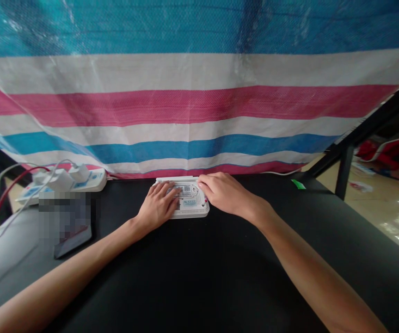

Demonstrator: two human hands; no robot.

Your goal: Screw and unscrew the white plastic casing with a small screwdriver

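A white router (194,212) lies face down on the black table, its vented underside with printed labels turned up. A white bar that looks like a folded antenna (174,178) runs along its far edge. My left hand (159,201) rests over the router's left part, fingers spread and lying flat on the underside. Around the far right corner my right hand (225,190) has its fingers bent together, the thumb at the edge near the bar. What lies under those right fingers is hidden. A small reddish spot shows beside the right thumb.
At the left stands a white power strip (97,179) with plugs and cables. A dark phone-like slab (74,240), partly blurred out, lies nearer. A green scrap (298,184) is at the table's (199,277) far right. Behind hangs a striped plastic sheet (185,106) between black metal bars.
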